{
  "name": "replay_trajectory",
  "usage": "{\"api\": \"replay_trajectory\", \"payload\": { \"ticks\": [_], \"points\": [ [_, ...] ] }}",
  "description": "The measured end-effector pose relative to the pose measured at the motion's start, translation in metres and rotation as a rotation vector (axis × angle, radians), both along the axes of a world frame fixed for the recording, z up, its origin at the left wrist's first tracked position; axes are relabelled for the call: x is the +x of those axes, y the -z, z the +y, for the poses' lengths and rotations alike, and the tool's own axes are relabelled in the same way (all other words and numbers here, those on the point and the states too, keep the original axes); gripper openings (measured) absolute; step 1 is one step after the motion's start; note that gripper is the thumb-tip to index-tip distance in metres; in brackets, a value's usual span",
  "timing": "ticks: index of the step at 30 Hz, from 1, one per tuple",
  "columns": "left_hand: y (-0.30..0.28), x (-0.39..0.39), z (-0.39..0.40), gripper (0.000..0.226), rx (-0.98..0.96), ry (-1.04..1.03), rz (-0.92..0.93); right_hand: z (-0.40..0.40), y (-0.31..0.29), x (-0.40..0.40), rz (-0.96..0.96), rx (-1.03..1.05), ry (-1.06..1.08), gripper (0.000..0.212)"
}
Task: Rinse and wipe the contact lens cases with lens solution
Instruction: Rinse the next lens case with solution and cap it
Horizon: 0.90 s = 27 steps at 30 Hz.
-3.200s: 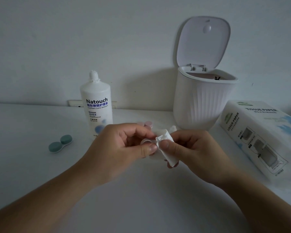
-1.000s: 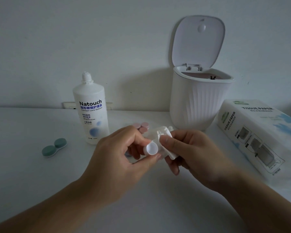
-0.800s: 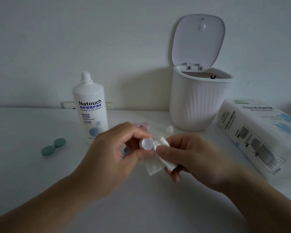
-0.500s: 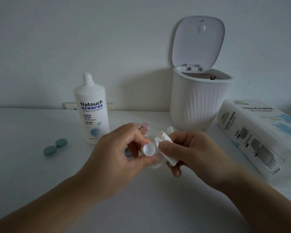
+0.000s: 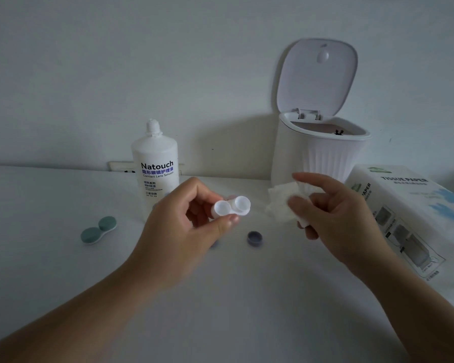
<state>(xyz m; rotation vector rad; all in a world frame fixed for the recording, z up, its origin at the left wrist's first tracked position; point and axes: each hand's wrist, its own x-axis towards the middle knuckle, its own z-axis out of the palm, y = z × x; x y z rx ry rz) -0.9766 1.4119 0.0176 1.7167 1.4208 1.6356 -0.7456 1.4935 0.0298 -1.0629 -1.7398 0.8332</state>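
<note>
— Holding the white lens case open-side up, the left hand pinches its left end above the table.
— Good. The right hand grips the crumpled tissue, just apart. Probably press it into each cup, twisting gently.

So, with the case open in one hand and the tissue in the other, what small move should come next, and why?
Probably drop the tissue into the bin. The right hand holds it apart from the white case, near the bin's raised lid. The left hand pinches the case, both wells uncovered, one purple cap on the table.
</note>
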Motion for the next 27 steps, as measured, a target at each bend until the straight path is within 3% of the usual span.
{"api": "replay_trajectory", "payload": {
  "ticks": [3,8,11,14,16,19,21,23,27],
  "points": [
    [0.001,-0.002,0.002,0.018,-0.064,0.018,-0.058,0.008,0.004,0.008,-0.138,0.055,0.136,0.007],
    [0.001,-0.004,0.005,0.016,-0.147,0.076,-0.078,0.017,0.009,0.015,-0.332,0.02,0.305,0.018],
    [0.002,-0.006,0.007,0.014,-0.161,0.086,-0.096,0.02,0.01,0.019,-0.474,0.067,0.401,0.012],
    [0.003,-0.008,0.008,0.019,-0.136,0.015,-0.041,0.018,0.003,0.02,-0.559,0.25,0.56,0.025],
    [0.004,-0.008,0.009,0.022,-0.13,0.002,-0.014,0.013,-0.004,0.02,-0.509,0.445,0.629,0.03],
    [0.004,-0.008,0.009,0.022,-0.138,0.048,-0.016,0.003,-0.011,0.014,-0.394,0.614,0.387,0.025],
    [0.004,-0.01,0.009,0.022,-0.157,0.077,-0.036,-0.004,-0.017,0.003,-0.315,0.366,0.031,0.03],
    [0.004,-0.011,0.01,0.025,-0.152,0.065,-0.016,-0.006,-0.024,-0.011,-0.357,0.05,-0.282,0.044],
    [0.004,-0.009,0.01,0.032,-0.119,0.048,0.009,-0.003,-0.025,-0.03,-0.325,-0.087,-0.462,0.029]
  ]
}}
